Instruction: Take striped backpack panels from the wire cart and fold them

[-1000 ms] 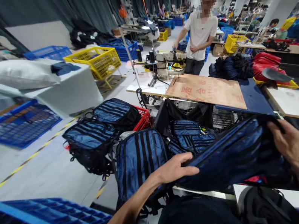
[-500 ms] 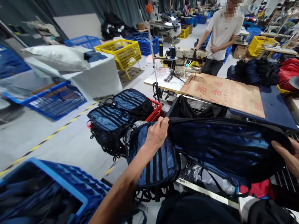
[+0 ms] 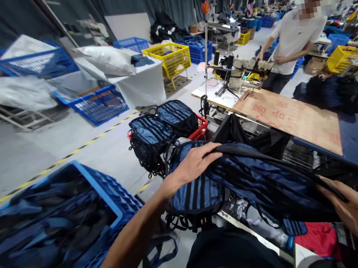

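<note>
A dark blue and black backpack (image 3: 262, 179) is stretched between my hands above the wire rack. My left hand (image 3: 197, 162) is closed on its upper left edge, the fingertips laid over the black rim. At the other end my right hand (image 3: 351, 201) grips the rim, with the thumb on the near side. Behind my left wrist rests another blue backpack with black stripes (image 3: 191, 198). Two similar backpacks (image 3: 152, 129) lie farther off on a red crate (image 3: 201, 126).
A blue crate (image 3: 119, 208) full of dark blue fabric pieces stands at my left. Brown cardboard (image 3: 291, 115) lies on the table ahead, beside a sewing machine (image 3: 243, 68). A person in a white shirt (image 3: 298, 36) stands behind it. Red cloth (image 3: 318, 236) lies below the held backpack.
The backpack's opening has narrowed and its far side has sunk. My left hand's fingers have straightened over the rim. The view has turned left.
</note>
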`<state>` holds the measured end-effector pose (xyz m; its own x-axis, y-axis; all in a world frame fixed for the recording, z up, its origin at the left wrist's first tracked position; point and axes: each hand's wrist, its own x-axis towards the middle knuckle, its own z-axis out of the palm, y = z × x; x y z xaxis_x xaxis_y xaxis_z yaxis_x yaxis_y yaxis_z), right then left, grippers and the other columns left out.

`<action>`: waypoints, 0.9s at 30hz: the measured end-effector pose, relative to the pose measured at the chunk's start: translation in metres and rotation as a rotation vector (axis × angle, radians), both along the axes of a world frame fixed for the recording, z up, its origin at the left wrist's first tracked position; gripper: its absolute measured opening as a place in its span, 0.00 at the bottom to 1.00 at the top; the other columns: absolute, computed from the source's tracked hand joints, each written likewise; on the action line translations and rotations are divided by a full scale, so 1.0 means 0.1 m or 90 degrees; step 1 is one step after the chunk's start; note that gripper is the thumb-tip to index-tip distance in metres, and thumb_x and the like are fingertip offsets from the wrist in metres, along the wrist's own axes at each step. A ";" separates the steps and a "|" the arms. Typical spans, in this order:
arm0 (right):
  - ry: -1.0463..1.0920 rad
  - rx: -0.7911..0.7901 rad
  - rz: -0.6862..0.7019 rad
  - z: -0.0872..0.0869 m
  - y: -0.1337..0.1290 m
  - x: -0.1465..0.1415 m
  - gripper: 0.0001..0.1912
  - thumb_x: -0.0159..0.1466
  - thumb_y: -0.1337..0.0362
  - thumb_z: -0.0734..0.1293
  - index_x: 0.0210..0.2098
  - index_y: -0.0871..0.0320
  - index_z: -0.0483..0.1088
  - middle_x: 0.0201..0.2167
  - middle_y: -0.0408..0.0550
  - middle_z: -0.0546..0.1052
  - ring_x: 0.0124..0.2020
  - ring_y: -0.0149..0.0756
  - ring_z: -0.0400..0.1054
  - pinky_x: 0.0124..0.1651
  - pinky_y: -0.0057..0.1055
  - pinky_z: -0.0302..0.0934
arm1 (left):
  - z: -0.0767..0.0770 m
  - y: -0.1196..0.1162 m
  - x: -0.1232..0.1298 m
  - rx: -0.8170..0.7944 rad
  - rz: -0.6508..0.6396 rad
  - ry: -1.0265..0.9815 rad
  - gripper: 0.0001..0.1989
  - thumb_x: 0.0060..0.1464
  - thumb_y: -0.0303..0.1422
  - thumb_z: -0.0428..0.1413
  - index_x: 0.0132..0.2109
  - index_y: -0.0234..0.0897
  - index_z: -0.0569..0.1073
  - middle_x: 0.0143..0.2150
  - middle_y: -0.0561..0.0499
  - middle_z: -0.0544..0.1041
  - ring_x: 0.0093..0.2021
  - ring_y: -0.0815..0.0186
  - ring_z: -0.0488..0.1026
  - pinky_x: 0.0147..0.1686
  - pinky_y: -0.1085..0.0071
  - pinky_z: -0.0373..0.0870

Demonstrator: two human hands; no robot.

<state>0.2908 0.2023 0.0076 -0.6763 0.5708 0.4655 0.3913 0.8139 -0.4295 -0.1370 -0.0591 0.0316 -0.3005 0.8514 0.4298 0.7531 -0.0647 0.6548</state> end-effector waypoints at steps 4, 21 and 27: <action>-0.025 -0.064 0.087 0.05 0.02 -0.16 0.18 0.71 0.47 0.71 0.51 0.48 0.87 0.50 0.47 0.88 0.32 0.38 0.84 0.33 0.26 0.76 | -0.10 -0.03 -0.10 0.051 0.165 -0.029 0.18 0.70 0.50 0.61 0.55 0.46 0.87 0.52 0.51 0.88 0.49 0.55 0.86 0.52 0.64 0.81; 0.047 -0.537 -0.053 -0.26 -0.04 -1.53 0.29 0.64 0.39 0.76 0.51 0.56 0.86 0.43 0.49 0.87 0.43 0.48 0.82 0.44 0.37 0.77 | -0.22 -1.04 -0.67 0.114 0.015 -0.654 0.34 0.35 0.58 0.77 0.40 0.40 0.76 0.32 0.48 0.80 0.29 0.59 0.78 0.32 0.64 0.77; 0.038 -0.567 -0.040 -0.37 -0.09 -1.84 0.29 0.62 0.39 0.77 0.48 0.58 0.86 0.40 0.49 0.86 0.41 0.45 0.80 0.40 0.32 0.74 | -0.06 -1.08 -0.83 0.122 0.051 -0.645 0.29 0.47 0.56 0.74 0.39 0.39 0.73 0.29 0.54 0.76 0.26 0.67 0.72 0.29 0.70 0.71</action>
